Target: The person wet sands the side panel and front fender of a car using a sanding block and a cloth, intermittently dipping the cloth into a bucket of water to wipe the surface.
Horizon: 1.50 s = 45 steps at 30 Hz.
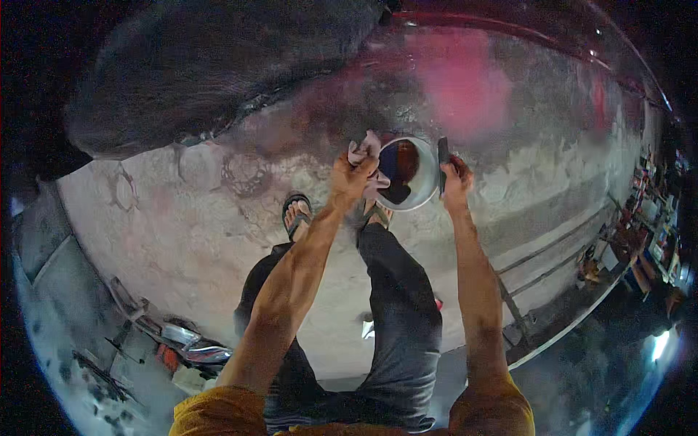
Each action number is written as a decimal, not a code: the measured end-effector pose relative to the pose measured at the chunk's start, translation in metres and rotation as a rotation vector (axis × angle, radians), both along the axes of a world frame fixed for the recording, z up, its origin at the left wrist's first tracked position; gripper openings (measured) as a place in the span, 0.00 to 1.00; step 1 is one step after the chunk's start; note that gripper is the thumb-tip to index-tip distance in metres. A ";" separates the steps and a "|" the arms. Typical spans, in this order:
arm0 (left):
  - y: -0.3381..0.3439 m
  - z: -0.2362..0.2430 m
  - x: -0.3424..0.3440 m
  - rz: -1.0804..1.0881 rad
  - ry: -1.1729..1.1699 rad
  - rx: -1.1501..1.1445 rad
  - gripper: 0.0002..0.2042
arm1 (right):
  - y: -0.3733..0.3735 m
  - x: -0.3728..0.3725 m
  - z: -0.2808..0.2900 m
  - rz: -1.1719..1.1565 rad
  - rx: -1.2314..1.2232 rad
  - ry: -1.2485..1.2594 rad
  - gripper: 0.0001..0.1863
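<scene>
My left hand is closed around a crumpled pale pinkish rag, whose loose end hangs beside the bucket. Between my two hands stands a round whitish bucket with dark and reddish-brown contents I cannot make out clearly. To the right of its rim, my right hand grips a narrow dark bar-like object, held upright; its exact kind does not show. Both forearms are stretched forward over my legs.
A large dark furry-looking or dusty mass fills the far left. Dark red glossy bodywork curves along the far side. A motorbike part lies at lower left, a metal frame at right, and assorted clutter beyond it.
</scene>
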<state>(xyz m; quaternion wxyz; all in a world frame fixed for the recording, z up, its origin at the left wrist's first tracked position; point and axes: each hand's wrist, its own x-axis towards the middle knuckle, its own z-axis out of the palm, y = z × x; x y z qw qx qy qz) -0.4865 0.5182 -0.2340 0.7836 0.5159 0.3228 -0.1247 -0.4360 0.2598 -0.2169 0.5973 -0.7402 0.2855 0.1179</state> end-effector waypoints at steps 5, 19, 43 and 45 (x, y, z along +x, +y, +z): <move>0.000 -0.024 0.003 0.055 -0.125 -0.014 0.15 | -0.006 0.000 -0.020 -0.010 0.134 -0.121 0.14; -0.056 0.049 -0.005 -0.559 -0.478 0.899 0.18 | 0.010 -0.045 0.051 0.030 0.184 -0.053 0.18; -0.075 -0.135 0.010 -0.960 -0.179 0.742 0.27 | 0.028 -0.029 -0.009 0.197 0.318 0.327 0.32; -0.078 -0.124 0.007 -1.166 -0.221 0.976 0.34 | 0.023 -0.021 -0.006 0.198 0.262 0.318 0.28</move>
